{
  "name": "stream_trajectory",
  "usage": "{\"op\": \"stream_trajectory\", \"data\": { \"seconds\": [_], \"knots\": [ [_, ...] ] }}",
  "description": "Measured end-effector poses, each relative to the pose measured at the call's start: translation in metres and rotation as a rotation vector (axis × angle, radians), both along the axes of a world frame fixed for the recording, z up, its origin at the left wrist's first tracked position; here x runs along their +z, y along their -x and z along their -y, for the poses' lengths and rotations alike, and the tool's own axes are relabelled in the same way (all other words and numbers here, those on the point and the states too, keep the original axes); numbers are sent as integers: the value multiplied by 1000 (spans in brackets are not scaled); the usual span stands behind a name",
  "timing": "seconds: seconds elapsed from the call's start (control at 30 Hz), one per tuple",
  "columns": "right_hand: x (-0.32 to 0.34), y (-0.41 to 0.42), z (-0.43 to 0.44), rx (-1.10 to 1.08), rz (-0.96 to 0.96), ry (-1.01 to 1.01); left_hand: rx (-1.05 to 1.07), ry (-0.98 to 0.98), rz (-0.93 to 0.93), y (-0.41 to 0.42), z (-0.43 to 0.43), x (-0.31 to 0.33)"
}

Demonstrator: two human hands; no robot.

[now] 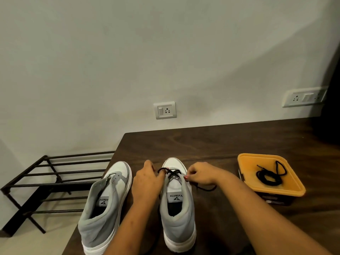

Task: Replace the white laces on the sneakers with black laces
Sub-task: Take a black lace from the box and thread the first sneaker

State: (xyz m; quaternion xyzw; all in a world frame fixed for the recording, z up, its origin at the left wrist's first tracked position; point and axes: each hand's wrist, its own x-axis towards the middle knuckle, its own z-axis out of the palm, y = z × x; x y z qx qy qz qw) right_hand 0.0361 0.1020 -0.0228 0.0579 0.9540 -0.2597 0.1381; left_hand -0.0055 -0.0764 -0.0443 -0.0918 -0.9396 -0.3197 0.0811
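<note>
**shoefan22:** Lacing tips? My left hand (147, 179) is pinching one side of the black lace (172, 173) and my right hand (200, 173) is pinching the other. So far only the first crosses are in, down near the toe of the laced sneaker (176, 199).

**knotnerd:** Even up both ends before you go higher. Keep each cross flat and snug it at every eyelet pair. The loose tail is lying on the surface (220, 144) by your right wrist, so don't trap it. The other sneaker (106, 196) is just beside your left forearm and near the edge above the shoe rack (55, 173), so it looks easy to knock off. The spare lace (270, 175) is coiled in the orange tub (248, 162), off to the right.
</note>
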Motion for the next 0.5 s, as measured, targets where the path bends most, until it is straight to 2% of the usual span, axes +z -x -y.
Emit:
{"op": "stream_trajectory", "data": {
  "seconds": [0.13,0.2,0.3,0.4,0.5],
  "knots": [
    [1,4,5,-20,-107,48,-166,-131,83,2,-3,-3],
    [6,4,3,-157,-234,241,-208,-138,111,2,-2,-4],
    [19,2,2,-395,-428,645,-229,-117,112,2,0,-6],
    [26,-1,9,-467,-469,965,-253,-8,81,1,0,-8],
    [27,-1,16,-469,-476,1032,-261,84,106,-2,-4,-9]
  ]
}}
